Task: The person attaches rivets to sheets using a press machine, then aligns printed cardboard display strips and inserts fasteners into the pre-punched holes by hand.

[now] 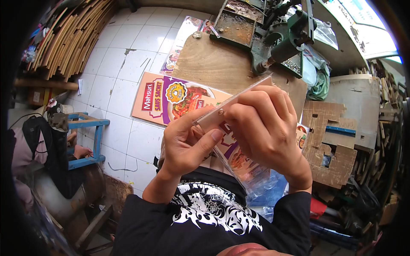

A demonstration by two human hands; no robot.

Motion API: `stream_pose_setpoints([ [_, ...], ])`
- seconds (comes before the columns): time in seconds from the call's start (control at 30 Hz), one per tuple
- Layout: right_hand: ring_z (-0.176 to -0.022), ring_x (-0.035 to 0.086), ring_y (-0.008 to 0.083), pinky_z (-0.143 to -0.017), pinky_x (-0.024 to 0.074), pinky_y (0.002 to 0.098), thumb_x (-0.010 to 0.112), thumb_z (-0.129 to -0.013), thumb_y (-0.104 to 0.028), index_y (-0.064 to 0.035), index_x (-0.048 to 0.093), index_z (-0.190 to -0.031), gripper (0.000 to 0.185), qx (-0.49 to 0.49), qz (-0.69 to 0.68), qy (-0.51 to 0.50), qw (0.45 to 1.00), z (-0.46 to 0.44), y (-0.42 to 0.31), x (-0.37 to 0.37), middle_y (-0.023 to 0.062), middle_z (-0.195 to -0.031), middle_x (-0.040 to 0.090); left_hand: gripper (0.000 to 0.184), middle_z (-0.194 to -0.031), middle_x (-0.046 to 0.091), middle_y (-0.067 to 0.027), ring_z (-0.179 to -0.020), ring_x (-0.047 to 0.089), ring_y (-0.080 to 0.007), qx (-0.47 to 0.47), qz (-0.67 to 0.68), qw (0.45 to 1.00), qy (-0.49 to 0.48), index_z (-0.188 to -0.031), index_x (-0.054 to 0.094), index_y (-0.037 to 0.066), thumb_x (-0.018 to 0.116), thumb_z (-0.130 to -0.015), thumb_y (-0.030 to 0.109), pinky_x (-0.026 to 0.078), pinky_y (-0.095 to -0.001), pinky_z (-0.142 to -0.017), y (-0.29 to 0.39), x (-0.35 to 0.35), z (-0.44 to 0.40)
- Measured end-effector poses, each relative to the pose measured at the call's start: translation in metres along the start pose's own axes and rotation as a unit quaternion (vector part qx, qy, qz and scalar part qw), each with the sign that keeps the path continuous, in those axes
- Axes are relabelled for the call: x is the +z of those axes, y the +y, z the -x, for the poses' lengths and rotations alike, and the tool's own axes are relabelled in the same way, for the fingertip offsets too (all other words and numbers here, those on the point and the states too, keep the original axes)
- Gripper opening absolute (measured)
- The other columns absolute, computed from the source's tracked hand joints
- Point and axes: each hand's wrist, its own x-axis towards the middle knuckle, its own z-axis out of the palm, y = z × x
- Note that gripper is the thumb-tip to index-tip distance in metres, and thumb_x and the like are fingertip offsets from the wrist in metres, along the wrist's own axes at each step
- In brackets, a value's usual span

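A flat, peach-coloured printed panel with purple and red graphics and clear plastic along its borders (241, 158) is held tilted in front of the black shirt with white lettering (213, 211). The left hand (185, 143) is closed on its left corner, thumb across the face; the right hand (267, 123) has its fingers bent and pinched at the upper edge, near a small round metal eyelet (221, 112). The hands are close together; whether they touch is unclear. The panel's upper edge slants up to a corner above the right hand, and its lower left edge runs down toward crumpled clear-blue plastic (269, 192). Beyond is a peach and purple "Mahsuri Saus Sachet" panel (160, 115), overlapping the brown plywood worktop (209, 59). Plywood surface stretches from there to the dark green metal press (277, 51); white floor tiles (111, 89) extend leftward.
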Motion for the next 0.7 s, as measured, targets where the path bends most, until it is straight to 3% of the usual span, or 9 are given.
stream_pose_setpoints([
  [0.13,-0.095,0.057,0.0321,-0.083,0.0476,0.0417,0.071,-0.080,-0.009,-0.0051,0.058,-0.091,0.017,0.010,-0.008,0.027,1.000,0.019,0.010,0.003,0.0118,-0.099,0.058,0.040,-0.107,0.069,-0.0177,-0.098,0.067,-0.0182,-0.034,-0.016,0.999,0.023,-0.130,0.051,-0.008,0.061,-0.091,-0.004,0.056,-0.0276,-0.081,0.001,-0.005,-0.001],
  [0.27,-0.095,0.058,0.0319,-0.084,0.0459,0.0400,0.065,-0.090,-0.016,-0.0034,0.056,-0.089,0.015,0.117,-0.077,0.026,0.990,0.056,0.022,-0.002,0.0178,-0.102,0.057,0.038,-0.106,0.069,-0.0162,-0.095,0.067,-0.0167,-0.002,0.042,0.998,0.037,-0.129,0.052,-0.007,0.062,-0.092,-0.002,0.055,-0.0270,-0.083,-0.002,-0.006,-0.008],
  [0.33,-0.098,0.058,0.0315,-0.086,0.0459,0.0395,0.064,-0.092,-0.016,-0.0026,0.055,-0.090,0.016,0.244,-0.165,0.048,0.955,0.076,0.027,0.002,0.0189,-0.104,0.058,0.038,-0.108,0.068,-0.0155,-0.096,0.067,-0.0165,-0.002,0.061,0.997,0.048,-0.128,0.053,-0.007,0.062,-0.092,0.000,0.054,-0.0278,-0.085,-0.005,-0.012,-0.009],
  [0.37,-0.095,0.061,0.0255,-0.084,0.0473,0.0348,0.063,-0.094,-0.014,-0.0008,0.054,-0.106,0.020,0.259,-0.176,0.044,0.949,0.087,0.031,0.006,0.0175,-0.106,0.061,0.038,-0.108,0.068,-0.0155,-0.096,0.067,-0.0165,-0.002,0.061,0.997,0.049,-0.128,0.053,-0.007,0.062,-0.092,0.000,0.054,-0.0278,-0.085,-0.007,-0.015,-0.010],
  [0.4,-0.095,0.061,0.0255,-0.084,0.0473,0.0348,0.063,-0.094,-0.014,-0.0008,0.054,-0.106,0.020,0.258,-0.176,0.044,0.949,0.094,0.030,0.009,0.0175,-0.106,0.061,0.038,-0.109,0.068,-0.0154,-0.098,0.066,-0.0164,-0.006,0.062,0.997,0.053,-0.128,0.053,-0.007,0.062,-0.092,0.000,0.054,-0.0283,-0.086,-0.009,-0.018,-0.010],
  [0.47,-0.091,0.061,0.0176,-0.080,0.0480,0.0291,0.062,-0.096,-0.012,0.0003,0.046,-0.126,0.036,0.413,-0.471,0.020,0.779,0.109,0.024,0.012,0.0146,-0.108,0.063,0.038,-0.110,0.067,-0.0153,-0.100,0.066,-0.0163,-0.011,0.063,0.996,0.057,-0.128,0.053,-0.007,0.063,-0.092,0.001,0.053,-0.0288,-0.087,-0.010,-0.021,-0.012],
  [0.5,-0.088,0.061,0.0117,-0.078,0.0480,0.0243,0.061,-0.097,-0.008,0.0000,0.038,-0.138,0.048,0.401,-0.529,0.036,0.747,0.117,0.023,0.021,0.0117,-0.107,0.065,0.036,-0.109,0.067,-0.0151,-0.100,0.065,-0.0159,-0.014,0.061,0.996,0.056,-0.126,0.053,-0.007,0.063,-0.092,0.001,0.053,-0.0290,-0.088,-0.010,-0.022,-0.013],
  [0.67,-0.094,0.063,0.0136,-0.082,0.0502,0.0255,0.061,-0.096,-0.003,-0.0010,0.043,-0.135,0.044,0.421,-0.496,0.054,0.758,0.138,0.014,0.039,0.0122,-0.104,0.068,0.028,-0.108,0.067,-0.0144,-0.101,0.064,-0.0143,-0.033,0.052,0.998,0.034,-0.118,0.056,-0.006,0.062,-0.091,0.001,0.051,-0.0286,-0.089,-0.006,-0.027,-0.025],
  [0.7,-0.096,0.064,0.0143,-0.084,0.0503,0.0262,0.061,-0.095,-0.002,-0.0006,0.044,-0.135,0.043,0.418,-0.480,0.063,0.769,0.135,0.012,0.039,0.0133,-0.104,0.069,0.025,-0.104,0.067,-0.0132,-0.097,0.065,-0.0133,-0.033,-0.017,0.999,0.010,-0.113,0.056,-0.005,0.063,-0.091,0.002,0.052,-0.0268,-0.085,-0.003,-0.032,-0.028],
])
